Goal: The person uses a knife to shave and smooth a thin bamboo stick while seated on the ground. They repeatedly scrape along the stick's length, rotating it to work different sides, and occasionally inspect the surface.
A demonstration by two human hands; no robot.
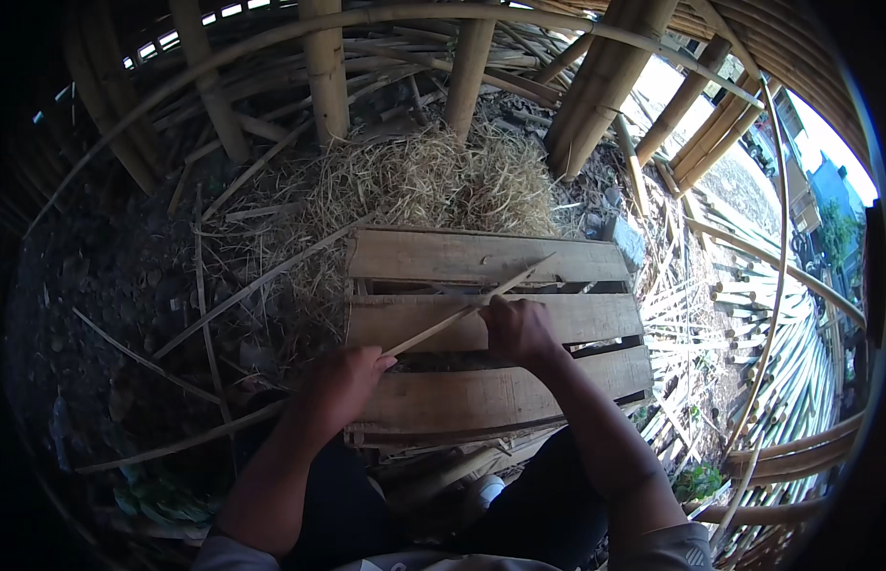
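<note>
A long, thin bamboo strip (pixel 435 330) slants over a low slatted wooden bench (pixel 452 392) in front of me. My left hand (pixel 340 385) is closed around the strip near the bench's left edge, thumb along its top. Over the middle slat, my right hand (pixel 521 330) is a fist against the same strip, knuckles up. Its palm side is hidden, so I cannot make out whether a tool is in it too. Past the right hand the strip tapers to a point above the far slat. Another length (pixel 181 445) runs out to the lower left behind my left wrist, seemingly the same strip.
Pale shavings (pixel 433 186) are heaped behind the bench. Thick bamboo posts (pixel 610 86) stand beyond them. Many cut bamboo poles (pixel 786 347) lie in sunlight at right. Loose strips (pixel 262 281) cross the dark ground at left. My legs are close under the bench's near side.
</note>
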